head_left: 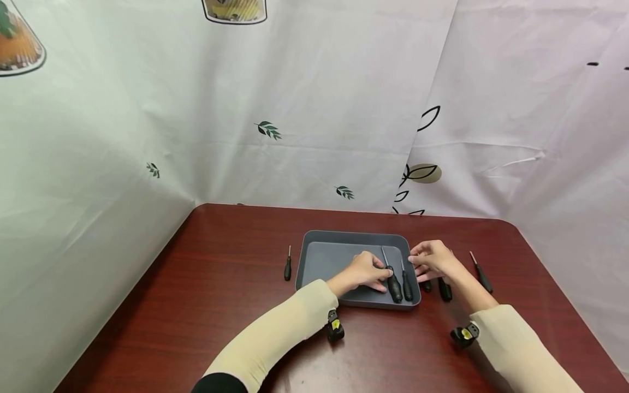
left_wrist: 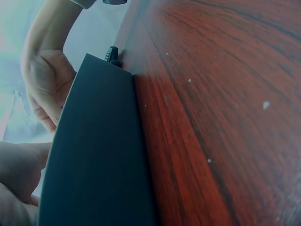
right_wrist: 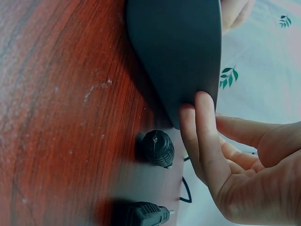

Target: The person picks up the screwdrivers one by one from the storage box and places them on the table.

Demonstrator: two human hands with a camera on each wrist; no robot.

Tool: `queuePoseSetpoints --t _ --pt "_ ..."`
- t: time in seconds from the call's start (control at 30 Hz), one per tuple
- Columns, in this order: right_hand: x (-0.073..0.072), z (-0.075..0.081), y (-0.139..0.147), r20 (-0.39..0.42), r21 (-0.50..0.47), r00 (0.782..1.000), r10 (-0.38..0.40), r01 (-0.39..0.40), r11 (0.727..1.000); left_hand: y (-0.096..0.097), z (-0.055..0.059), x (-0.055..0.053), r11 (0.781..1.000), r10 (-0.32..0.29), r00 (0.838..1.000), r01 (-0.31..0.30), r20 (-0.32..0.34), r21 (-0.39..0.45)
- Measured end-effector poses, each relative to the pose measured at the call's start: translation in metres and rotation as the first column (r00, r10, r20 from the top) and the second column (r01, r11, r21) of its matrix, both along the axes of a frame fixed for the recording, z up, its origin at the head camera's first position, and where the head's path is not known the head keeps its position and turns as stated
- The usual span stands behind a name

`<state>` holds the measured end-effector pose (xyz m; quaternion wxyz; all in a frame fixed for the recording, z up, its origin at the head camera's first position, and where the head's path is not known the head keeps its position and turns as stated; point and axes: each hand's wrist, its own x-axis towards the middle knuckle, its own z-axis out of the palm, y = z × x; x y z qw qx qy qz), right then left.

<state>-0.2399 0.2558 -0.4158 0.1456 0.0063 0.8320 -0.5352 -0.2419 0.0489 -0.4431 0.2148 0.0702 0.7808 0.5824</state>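
A grey rectangular tray (head_left: 354,237) sits on the table. My left hand (head_left: 363,271) is inside it, fingers curled, gripping a thick black-handled screwdriver (head_left: 395,289) near where handle meets shaft. Beside that lies a slimmer black screwdriver (head_left: 407,286), also in the tray, its handle toward me. My right hand (head_left: 432,258) holds the tray's right side. In the right wrist view, two fingers (right_wrist: 205,117) press the outer wall while the thumb reaches over the rim. From the left wrist the tray's front wall (left_wrist: 101,141) hides the screwdrivers.
Left of the tray lies a small screwdriver (head_left: 288,267). To the right, near my right wrist, are more tools: a black handle (head_left: 426,286), another black handle (head_left: 445,290) and a screwdriver (head_left: 481,276). White printed cloth (head_left: 304,109) hangs behind the reddish-brown table (head_left: 236,251).
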Motion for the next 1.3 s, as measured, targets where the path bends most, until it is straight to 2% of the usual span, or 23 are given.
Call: queuePoseSetpoints --t 0.17,0.37,0.6,0.87,1.3 --pt "0.0 0.002 0.001 0.005 -0.005 1.0 0.009 -0.009 1.0 0.002 0.004 0.0 0.997 -0.023 0.998 0.019 -0.05 -0.075" --pt "-0.001 0.001 0.003 0.009 -0.038 0.999 0.039 -0.039 0.999 0.007 0.005 -0.001 0.996 -0.019 0.998 0.013 -0.063 -0.089" --pt "-0.002 0.002 0.003 0.007 -0.028 0.999 0.041 -0.041 0.999 0.01 0.004 -0.004 0.977 -0.035 0.984 -0.002 -0.173 -0.213" --pt "-0.001 0.002 0.002 0.007 -0.015 0.999 0.038 -0.038 0.999 0.014 0.002 -0.002 0.964 -0.032 0.978 -0.025 -0.208 -0.264" --pt "0.002 0.003 -0.001 0.004 -0.021 0.999 0.036 -0.036 0.999 0.013 0.0 0.0 0.961 -0.037 0.967 -0.035 -0.251 -0.275"
